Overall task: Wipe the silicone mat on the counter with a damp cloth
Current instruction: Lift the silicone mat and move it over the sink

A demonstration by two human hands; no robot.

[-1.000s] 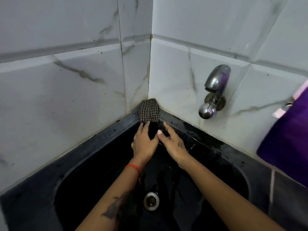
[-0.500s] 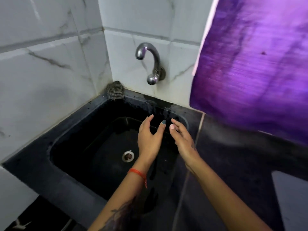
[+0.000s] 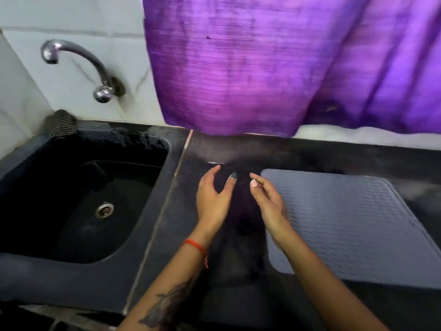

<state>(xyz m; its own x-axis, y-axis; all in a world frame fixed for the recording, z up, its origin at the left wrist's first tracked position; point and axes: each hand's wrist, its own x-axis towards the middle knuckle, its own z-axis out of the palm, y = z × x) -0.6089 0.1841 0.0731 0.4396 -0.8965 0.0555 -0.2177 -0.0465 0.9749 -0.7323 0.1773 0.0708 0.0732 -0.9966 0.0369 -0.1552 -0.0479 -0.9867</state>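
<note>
**Q:** Above the dark counter [image 3: 238, 149], how are the two hands posed?

**A:** Both hover over the bare strip between sink and mat, palms turned toward each other and slightly apart. Left hand [image 3: 213, 199]: fingers spread and gently curved, gripping nothing; a red thread bracelet [image 3: 195, 246] circles the wrist, and a dark tattoo [image 3: 167, 304] marks the forearm. Right hand [image 3: 268, 201]: fingers loosely extended, likewise empty, its far edge overlapping the mat's left border in this view; whether it touches the mat cannot be told.

**Q:** Where is the silicone mat, and where is the cloth?

**A:** Grey ribbed silicone mat [image 3: 353, 225]: lies flat on the counter just right of the right hand, rounded corners visible, running off the frame's right edge. Checked cloth [image 3: 60, 125]: bunched in the back left corner of the sink rim, against the tiled wall, well apart from both hands.

**Q:** What surrounds them?

**A:** Black sink [image 3: 35, 266]: left of the hands, with a metal drain [image 3: 104, 210] in its basin. Chrome tap [image 3: 78, 65]: wall-mounted above the sink, spout curving left. Purple curtain [image 3: 250, 63]: hangs over the counter's back edge, behind hands and mat.
</note>
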